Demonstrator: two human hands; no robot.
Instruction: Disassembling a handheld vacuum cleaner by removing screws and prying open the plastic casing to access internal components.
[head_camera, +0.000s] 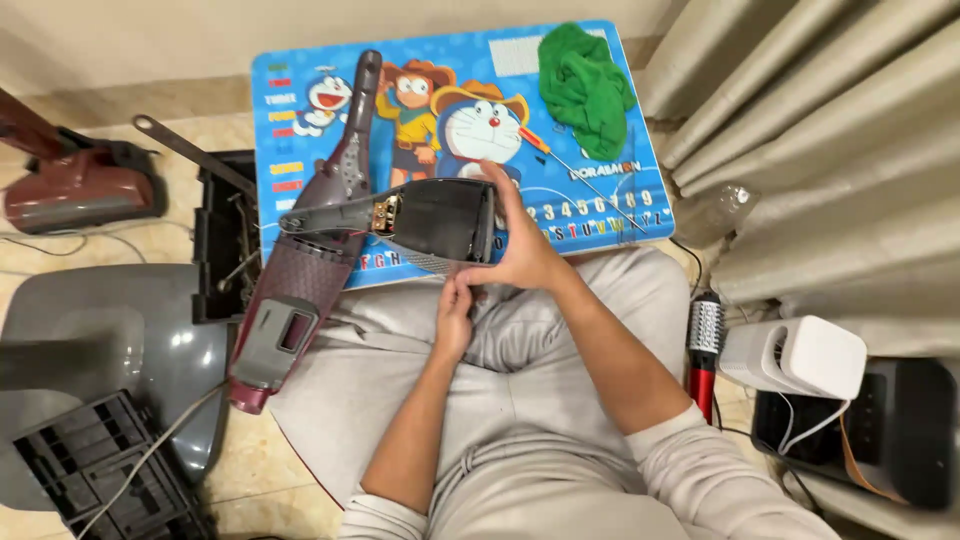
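Note:
A black appliance housing (425, 220) with a long grey handle and an exposed brown connector is held sideways over the near edge of the blue cartoon-printed lap table (590, 215). My right hand (522, 248) grips its wide right end. My left hand (455, 318) sits just below it, fingertips touching the housing's underside near my right hand. A maroon vacuum body (305, 275) with a grey end lies diagonally across the table's left side and my left knee.
A green cloth (588, 88) and an orange-handled screwdriver (580, 178) lie on the table. A black toolbox (222, 245) and grey plastic parts (110, 340) sit left. A curtain (830, 150), a hair brush (705, 345) and a white device (800, 355) are right.

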